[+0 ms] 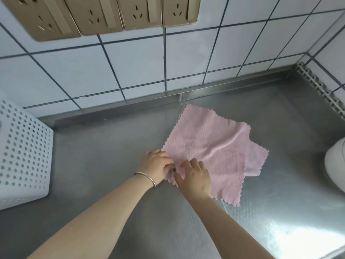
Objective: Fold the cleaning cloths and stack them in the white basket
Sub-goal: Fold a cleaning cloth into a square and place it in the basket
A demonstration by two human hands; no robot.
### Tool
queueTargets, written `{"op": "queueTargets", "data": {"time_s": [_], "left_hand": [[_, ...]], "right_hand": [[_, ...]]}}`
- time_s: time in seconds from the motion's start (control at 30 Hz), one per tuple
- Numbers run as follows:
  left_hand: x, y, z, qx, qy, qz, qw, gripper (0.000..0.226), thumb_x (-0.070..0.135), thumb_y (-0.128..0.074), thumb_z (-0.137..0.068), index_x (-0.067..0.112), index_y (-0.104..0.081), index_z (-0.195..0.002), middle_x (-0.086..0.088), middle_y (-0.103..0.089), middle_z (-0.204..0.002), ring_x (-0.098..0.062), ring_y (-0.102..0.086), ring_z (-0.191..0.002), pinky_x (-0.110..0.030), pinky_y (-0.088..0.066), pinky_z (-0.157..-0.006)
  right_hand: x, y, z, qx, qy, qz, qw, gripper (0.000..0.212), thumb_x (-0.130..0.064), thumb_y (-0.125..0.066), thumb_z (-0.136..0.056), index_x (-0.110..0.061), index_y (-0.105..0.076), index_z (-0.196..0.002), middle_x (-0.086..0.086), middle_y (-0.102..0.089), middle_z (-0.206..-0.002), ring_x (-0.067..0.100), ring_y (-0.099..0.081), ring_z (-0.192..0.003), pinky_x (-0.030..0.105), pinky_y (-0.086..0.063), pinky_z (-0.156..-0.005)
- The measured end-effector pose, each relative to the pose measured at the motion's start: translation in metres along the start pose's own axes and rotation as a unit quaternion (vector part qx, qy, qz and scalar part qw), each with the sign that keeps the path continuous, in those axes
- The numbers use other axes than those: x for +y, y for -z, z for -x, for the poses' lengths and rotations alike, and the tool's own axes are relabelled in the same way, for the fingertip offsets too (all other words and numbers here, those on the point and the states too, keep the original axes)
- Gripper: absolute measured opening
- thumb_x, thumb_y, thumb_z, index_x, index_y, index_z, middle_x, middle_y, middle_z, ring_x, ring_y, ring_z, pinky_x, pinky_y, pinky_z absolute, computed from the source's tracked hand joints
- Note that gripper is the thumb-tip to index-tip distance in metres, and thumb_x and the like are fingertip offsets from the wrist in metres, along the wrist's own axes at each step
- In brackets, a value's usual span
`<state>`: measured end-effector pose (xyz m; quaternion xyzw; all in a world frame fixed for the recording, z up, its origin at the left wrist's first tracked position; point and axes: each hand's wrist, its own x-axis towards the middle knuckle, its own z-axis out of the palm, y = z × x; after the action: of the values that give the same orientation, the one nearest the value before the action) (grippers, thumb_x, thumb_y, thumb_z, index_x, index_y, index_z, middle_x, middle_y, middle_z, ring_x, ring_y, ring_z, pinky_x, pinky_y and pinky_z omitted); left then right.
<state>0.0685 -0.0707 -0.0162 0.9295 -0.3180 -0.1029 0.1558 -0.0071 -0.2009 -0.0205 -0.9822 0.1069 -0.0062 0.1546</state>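
Both hands, left (155, 165) & right (196, 176), grip fluffy pink cloth (211, 146) corner, zigzag edges.

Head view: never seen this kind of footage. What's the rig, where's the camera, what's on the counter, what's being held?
There is no robot here. A person wears one wide-angle camera on the head, looking forward and down at their own bare hands. On the steel counter lies a pink cloth, partly folded over itself. The left hand, with a bangle on its wrist, pinches the cloth's near left corner. The right hand rests on the cloth beside it; its grip is unclear. The white basket stands at the left edge, by the tiled wall.
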Motion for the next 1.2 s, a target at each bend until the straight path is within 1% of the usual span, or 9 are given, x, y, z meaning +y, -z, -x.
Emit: {"op": "queueTargets", "data": {"time_s": [0.1, 0.23, 0.37, 0.43, 0.53, 0.67, 0.87, 1.07, 1.2], "left_hand": [[0.001, 0.008, -0.006, -0.049, 0.019, 0.024, 0.998, 0.037, 0.040, -0.037, -0.089, 0.031, -0.072, -0.097, 0.012, -0.069, -0.104, -0.016, -0.058, -0.098, -0.029, -0.043, -0.084], [0.004, 0.015, -0.012, -0.019, 0.024, 0.054, 0.998, 0.023, 0.032, -0.050, -0.093, 0.026, -0.072, -0.098, 0.006, -0.070, -0.104, -0.018, -0.062, -0.097, -0.029, -0.043, -0.083], [0.005, 0.035, -0.021, 0.097, 0.044, 0.080, 0.991, 0.021, 0.029, -0.052, -0.093, 0.022, -0.072, -0.097, 0.003, -0.072, -0.102, -0.022, -0.066, -0.090, -0.029, -0.045, -0.074], [0.001, 0.055, -0.024, 0.149, 0.044, 0.078, 0.985, 0.024, 0.032, -0.051, -0.093, 0.022, -0.072, -0.096, 0.002, -0.072, -0.098, -0.024, -0.066, -0.084, -0.029, -0.045, -0.068], [-0.006, 0.093, -0.022, 0.238, 0.022, 0.094, 0.966, 0.040, 0.043, -0.040, -0.088, 0.019, -0.071, -0.091, -0.001, -0.073, -0.091, -0.027, -0.067, -0.079, -0.034, -0.051, -0.066], [-0.027, 0.159, -0.018, 0.353, 0.061, 0.104, 0.928, 0.036, 0.039, -0.045, -0.088, 0.015, -0.071, -0.095, -0.004, -0.072, -0.097, -0.027, -0.066, -0.087, -0.035, -0.052, -0.077], [-0.076, 0.261, 0.029, 0.412, 0.098, 0.006, 0.906, 0.025, 0.029, -0.050, -0.093, 0.016, -0.069, -0.103, -0.007, -0.071, -0.103, -0.029, -0.063, -0.095, -0.033, -0.047, -0.082], [-0.100, 0.280, 0.146, 0.403, 0.065, -0.055, 0.911, 0.028, 0.021, -0.046, -0.090, 0.012, -0.069, -0.102, -0.009, -0.071, -0.101, -0.028, -0.065, -0.093, -0.033, -0.047, -0.082], [-0.106, 0.220, 0.222, 0.304, 0.039, -0.085, 0.948, 0.030, 0.030, -0.042, -0.088, 0.022, -0.070, -0.091, 0.002, -0.071, -0.084, -0.013, -0.062, -0.072, -0.025, -0.042, -0.059]], "right_hand": [[0.005, -0.004, -0.005, 0.012, -0.008, 0.010, 1.000, 0.023, -0.023, -0.084, -0.058, -0.014, -0.063, -0.057, 0.002, -0.055, -0.058, 0.024, -0.054, -0.052, 0.029, -0.043, -0.041], [0.003, -0.001, -0.005, 0.038, 0.009, 0.010, 0.999, 0.010, -0.023, -0.062, -0.066, -0.014, -0.064, -0.062, 0.001, -0.059, -0.061, 0.025, -0.056, -0.055, 0.030, -0.043, -0.046], [0.025, 0.016, -0.015, 0.078, -0.021, 0.041, 0.996, 0.021, 0.008, -0.070, -0.054, -0.010, -0.062, -0.061, 0.001, -0.056, -0.051, 0.021, -0.052, -0.046, 0.027, -0.042, -0.047], [0.042, 0.038, -0.023, 0.111, -0.041, 0.035, 0.992, 0.026, 0.014, -0.067, -0.061, -0.010, -0.066, -0.071, 0.000, -0.056, -0.052, 0.018, -0.050, -0.044, 0.026, -0.045, -0.047], [0.052, 0.084, -0.040, 0.196, -0.044, 0.018, 0.980, 0.028, 0.012, -0.068, -0.065, -0.004, -0.064, -0.087, 0.010, -0.060, -0.054, 0.025, -0.052, -0.042, 0.024, -0.035, -0.045], [0.024, 0.150, -0.076, 0.308, 0.033, 0.002, 0.951, 0.008, -0.008, -0.065, -0.080, -0.002, -0.061, -0.082, 0.015, -0.063, -0.073, 0.037, -0.057, -0.053, 0.027, -0.032, -0.047], [-0.064, 0.200, -0.105, 0.257, 0.150, -0.077, 0.952, 0.019, -0.015, -0.056, -0.091, -0.001, -0.065, -0.098, 0.015, -0.066, -0.098, 0.036, -0.059, -0.088, 0.035, -0.041, -0.066], [-0.117, 0.183, -0.055, 0.269, 0.259, -0.172, 0.912, 0.012, -0.008, -0.059, -0.087, 0.000, -0.067, -0.091, 0.013, -0.065, -0.087, 0.030, -0.061, -0.079, 0.032, -0.046, -0.064], [-0.107, 0.130, -0.004, 0.144, 0.306, -0.168, 0.926, 0.011, -0.012, -0.062, -0.079, -0.010, -0.071, -0.084, 0.002, -0.065, -0.080, 0.015, -0.058, -0.071, 0.023, -0.042, -0.059]]}}
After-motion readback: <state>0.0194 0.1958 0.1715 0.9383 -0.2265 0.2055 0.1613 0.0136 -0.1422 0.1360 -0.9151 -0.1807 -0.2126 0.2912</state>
